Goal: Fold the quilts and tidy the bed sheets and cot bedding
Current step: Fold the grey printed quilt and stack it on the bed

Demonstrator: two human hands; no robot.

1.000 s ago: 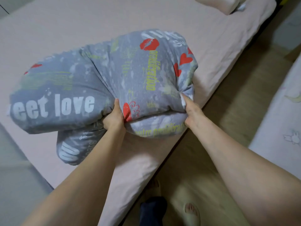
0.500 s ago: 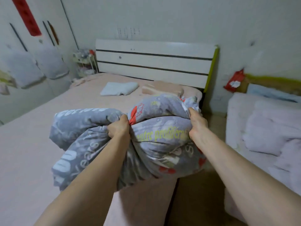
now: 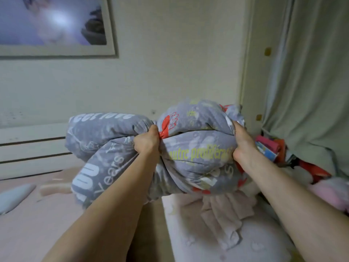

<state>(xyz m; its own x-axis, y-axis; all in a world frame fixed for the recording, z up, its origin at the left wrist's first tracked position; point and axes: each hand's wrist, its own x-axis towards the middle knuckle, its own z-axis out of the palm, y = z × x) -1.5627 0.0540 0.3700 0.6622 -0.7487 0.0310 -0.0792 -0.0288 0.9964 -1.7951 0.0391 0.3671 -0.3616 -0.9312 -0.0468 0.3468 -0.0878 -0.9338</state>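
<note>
A folded grey quilt [image 3: 196, 148] with white lettering, red hearts and yellow script hangs in the air in front of me, above the gap between two beds. My left hand [image 3: 146, 142] grips a bunch of its fabric near the middle. At the quilt's right end my right hand [image 3: 240, 142] clutches the cloth. The big bed with its pink sheet [image 3: 28, 224] lies at lower left. The cot [image 3: 236, 246] with a pale printed sheet lies at lower right, with a crumpled pinkish blanket [image 3: 224, 218] on it under the quilt.
A white headboard [image 3: 32, 148] stands at the left, below a framed picture [image 3: 54, 25]. A pale blue pillow [image 3: 13, 195] rests on the big bed. Colourful items [image 3: 272, 148] and pink bedding [image 3: 332, 193] pile up at the right beside a green curtain [image 3: 306, 82].
Both hands lifted the quilt off the big bed and swung it right, towards the cot. My view rose from the mattress to the wall and turned right.
</note>
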